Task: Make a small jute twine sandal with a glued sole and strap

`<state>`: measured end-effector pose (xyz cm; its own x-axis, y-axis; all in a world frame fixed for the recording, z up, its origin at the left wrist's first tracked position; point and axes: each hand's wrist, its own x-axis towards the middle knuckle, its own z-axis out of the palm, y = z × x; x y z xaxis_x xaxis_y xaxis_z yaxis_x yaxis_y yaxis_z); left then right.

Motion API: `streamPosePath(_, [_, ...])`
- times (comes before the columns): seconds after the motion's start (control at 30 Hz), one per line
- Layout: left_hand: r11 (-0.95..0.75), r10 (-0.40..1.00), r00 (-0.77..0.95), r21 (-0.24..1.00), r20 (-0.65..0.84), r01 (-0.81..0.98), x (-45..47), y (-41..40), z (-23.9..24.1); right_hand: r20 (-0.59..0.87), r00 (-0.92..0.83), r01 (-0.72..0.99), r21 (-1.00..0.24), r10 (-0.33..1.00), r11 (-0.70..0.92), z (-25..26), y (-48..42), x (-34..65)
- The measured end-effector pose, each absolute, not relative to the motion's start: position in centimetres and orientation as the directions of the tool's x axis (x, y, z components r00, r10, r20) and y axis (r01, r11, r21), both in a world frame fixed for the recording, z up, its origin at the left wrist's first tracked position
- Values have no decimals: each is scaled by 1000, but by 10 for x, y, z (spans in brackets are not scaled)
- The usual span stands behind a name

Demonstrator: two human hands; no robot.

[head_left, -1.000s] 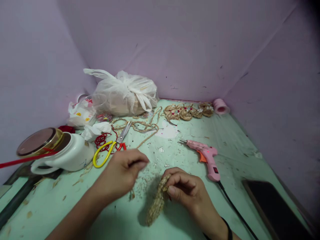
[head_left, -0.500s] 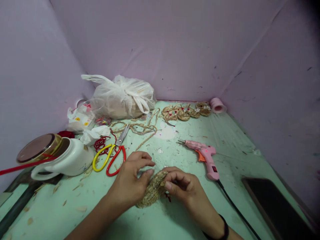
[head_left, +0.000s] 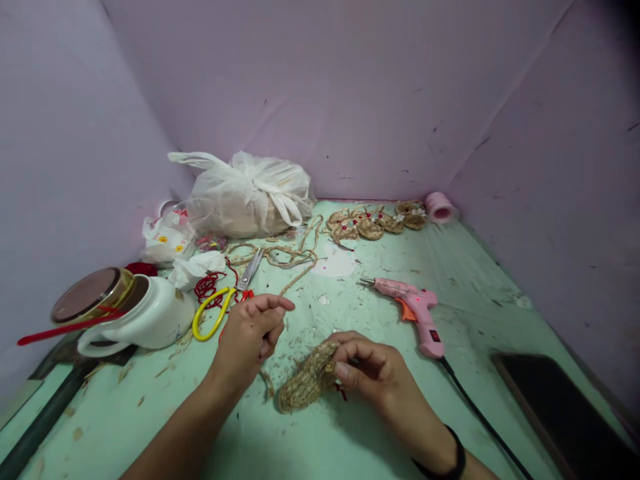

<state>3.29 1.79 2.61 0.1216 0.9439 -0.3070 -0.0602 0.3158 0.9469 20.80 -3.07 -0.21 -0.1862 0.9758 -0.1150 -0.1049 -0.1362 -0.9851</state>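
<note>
A small braided straw-cord piece, rounded at its left end, is held at its upper right by my right hand. That thumb and those fingers close on its edge, and a bit of red thread shows below them. Away to the upper left, my left hand is raised off the piece. Its index finger stretches out and the other fingers bend loosely; nothing shows in them, though the palm side is partly hidden. Under that hand a short cord end curves beside the piece. The red handle of the scissors is mostly covered by my left hand.
A pink glue gun with a black cable lies right of centre, near a dark phone. On the left are a white jug and a hammer. Behind are a plastic bag, straw ornaments and a pink spool.
My left hand has lifted off the braided piece and moved up and left, over the scissors' red handle. The cord end has come into view. My right hand keeps its hold.
</note>
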Motion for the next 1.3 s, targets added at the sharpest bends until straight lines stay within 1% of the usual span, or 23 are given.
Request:
streamPosePath(0.07, [210,954,185,967,-235,141,35,12,30,-106,-199,-119,-984,974,-132,-1,-31,208])
streamPosePath(0.1, [169,947,227,955,-226,245,37,8,31,-101,-204,-127,-984,974,-128,-1,-31,208])
streamPosePath(0.17, [125,923,283,901,-259,416,43,0,34,-87,-218,-138,-983,972,-119,-1,-31,209])
streamPosePath(0.27, [87,915,290,840,-279,536,51,-7,35,-61,-227,-132,-987,972,-93,0,-32,210])
streamPosePath(0.4, [67,916,290,818,-278,572,58,-11,34,-16,-209,-111,-993,978,-40,0,-35,210])
streamPosePath(0.53, [75,914,291,823,-282,564,62,-15,33,42,-116,-118,-993,992,28,-2,-38,205])
streamPosePath(0.6, [109,917,265,826,-299,553,64,-16,33,55,-75,-104,-994,996,47,-3,-39,203])
streamPosePath(0.73, [212,898,226,821,-378,530,64,-15,33,48,-10,-44,-998,999,48,-3,-39,199])
streamPosePath(0.83, [219,894,220,810,-390,544,63,-15,33,65,4,-44,-997,998,65,-2,-38,199])
streamPosePath(0.93, [134,908,263,822,-326,554,61,-16,32,87,0,-57,-995,996,87,-3,-38,198])
streamPosePath(1.13, [-143,928,357,780,-108,609,56,-18,27,102,2,-35,-994,995,102,-4,-37,198])
streamPosePath(1.3, [-302,918,393,752,63,585,55,-21,24,15,-39,-130,-992,999,9,-6,-35,199])
